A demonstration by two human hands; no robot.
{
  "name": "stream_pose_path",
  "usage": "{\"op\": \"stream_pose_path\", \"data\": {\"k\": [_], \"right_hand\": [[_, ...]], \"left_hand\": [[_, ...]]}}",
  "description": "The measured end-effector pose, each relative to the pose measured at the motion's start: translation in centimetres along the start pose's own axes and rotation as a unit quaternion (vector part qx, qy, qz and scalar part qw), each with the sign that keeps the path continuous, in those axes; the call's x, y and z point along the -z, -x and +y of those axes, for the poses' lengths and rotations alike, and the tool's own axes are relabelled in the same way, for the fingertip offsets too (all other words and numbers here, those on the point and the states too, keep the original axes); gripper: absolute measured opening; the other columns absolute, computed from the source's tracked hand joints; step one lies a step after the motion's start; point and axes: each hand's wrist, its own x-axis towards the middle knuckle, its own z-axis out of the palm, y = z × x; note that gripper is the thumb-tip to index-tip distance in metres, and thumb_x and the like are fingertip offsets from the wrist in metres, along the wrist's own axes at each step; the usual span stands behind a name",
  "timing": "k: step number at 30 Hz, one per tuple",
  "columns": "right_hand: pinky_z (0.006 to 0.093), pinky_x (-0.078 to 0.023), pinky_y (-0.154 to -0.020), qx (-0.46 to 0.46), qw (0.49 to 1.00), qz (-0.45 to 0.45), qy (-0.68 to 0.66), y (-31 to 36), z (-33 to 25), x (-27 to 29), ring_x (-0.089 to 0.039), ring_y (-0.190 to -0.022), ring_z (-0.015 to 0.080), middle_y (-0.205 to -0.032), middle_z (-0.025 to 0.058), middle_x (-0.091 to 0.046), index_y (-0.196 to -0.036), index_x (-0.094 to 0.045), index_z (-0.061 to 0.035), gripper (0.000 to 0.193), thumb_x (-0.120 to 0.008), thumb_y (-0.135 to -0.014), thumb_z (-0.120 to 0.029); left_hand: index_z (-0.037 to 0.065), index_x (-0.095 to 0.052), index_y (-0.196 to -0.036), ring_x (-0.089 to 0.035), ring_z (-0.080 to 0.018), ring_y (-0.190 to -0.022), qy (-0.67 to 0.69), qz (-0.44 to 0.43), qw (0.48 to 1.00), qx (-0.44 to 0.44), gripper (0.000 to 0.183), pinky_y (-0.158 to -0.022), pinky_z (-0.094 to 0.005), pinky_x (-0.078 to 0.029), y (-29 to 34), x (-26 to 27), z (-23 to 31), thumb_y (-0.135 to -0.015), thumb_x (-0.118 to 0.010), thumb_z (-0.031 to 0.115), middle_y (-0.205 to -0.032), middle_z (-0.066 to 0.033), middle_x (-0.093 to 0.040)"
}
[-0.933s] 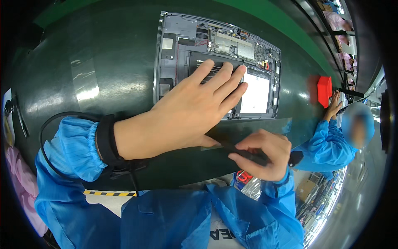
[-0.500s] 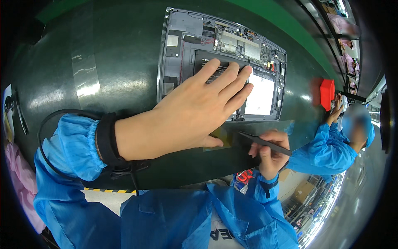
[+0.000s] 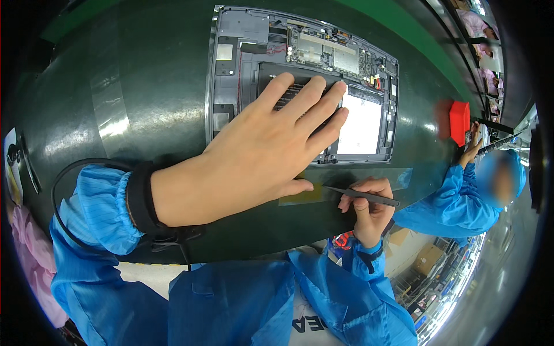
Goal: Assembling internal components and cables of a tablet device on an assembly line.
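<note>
My left hand (image 3: 259,153) lies spread over an opened, laptop-like device casing (image 3: 229,86), its fingertips on the black battery (image 3: 268,71). The hand covers most of that battery. Along the casing's far side runs a circuit board (image 3: 340,59), and a bright white rectangle (image 3: 360,130) shows right of my fingers. My right hand (image 3: 372,213) grips dark tweezers (image 3: 375,198) near the casing's front edge. Their tips point left, close to my left thumb, above a yellowish film piece (image 3: 303,196) on the table. Nothing shows between the tips.
Clear tape strips (image 3: 112,109) cross the dark green table (image 3: 63,121). A black cord (image 3: 69,164) runs from my left wristband (image 3: 144,196). A red bin (image 3: 459,123) stands at the right, beside a co-worker in a blue sleeve (image 3: 444,199). A dark tool (image 3: 30,167) lies far left.
The casing and my left hand sit slightly farther left and up in the picture. My right hand has shifted a little left, and the tweezers now lie flatter.
</note>
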Motion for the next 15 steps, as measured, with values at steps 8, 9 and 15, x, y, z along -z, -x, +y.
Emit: {"op": "stream_pose_path", "data": {"k": [8, 9, 15], "right_hand": [[0.0280, -0.057, -0.066, 0.001, 1.000, -0.016, -0.024, -0.2, 0.0, 0.2, -0.068, -0.076, 0.0167, -0.097, 0.0165, -0.066, -0.107, -0.056, 0.0029, 0.027, -0.071, -0.100, -0.018], [0.0281, -0.057, -0.067, 0.002, 1.000, -0.018, -0.026, -0.1, 0.0, 0.3, -0.068, -0.076, 0.0168, -0.098, 0.0166, -0.066, -0.107, -0.056, 0.0029, 0.025, -0.071, -0.101, -0.017], [0.0292, -0.057, -0.065, -0.024, 0.999, 0.012, 0.046, 0.4, -1.1, -0.6, -0.070, -0.074, 0.0182, -0.090, 0.0151, -0.071, -0.120, -0.061, 0.0044, 0.029, -0.072, -0.095, -0.004]], "left_hand": [[0.005, -0.054, -0.146, -0.044, -0.0342, -0.135, 0.007, 0.002, 1.000, 0.000, 0.097, -0.111, -0.0508, -0.035, -0.1, 0.0, 0.0, -0.069, -0.087, 0.053, -0.160, -0.0164, -0.040], [0.005, -0.054, -0.146, -0.044, -0.0342, -0.135, 0.009, 0.003, 1.000, -0.002, 0.097, -0.110, -0.0509, -0.035, -0.2, 0.0, 0.1, -0.068, -0.088, 0.053, -0.160, -0.0164, -0.040], [0.005, -0.053, -0.147, -0.044, -0.0342, -0.135, 0.019, 0.001, 1.000, 0.006, 0.098, -0.110, -0.0509, -0.035, 0.4, 0.0, 0.0, -0.068, -0.088, 0.052, -0.161, -0.0159, -0.040]]}}
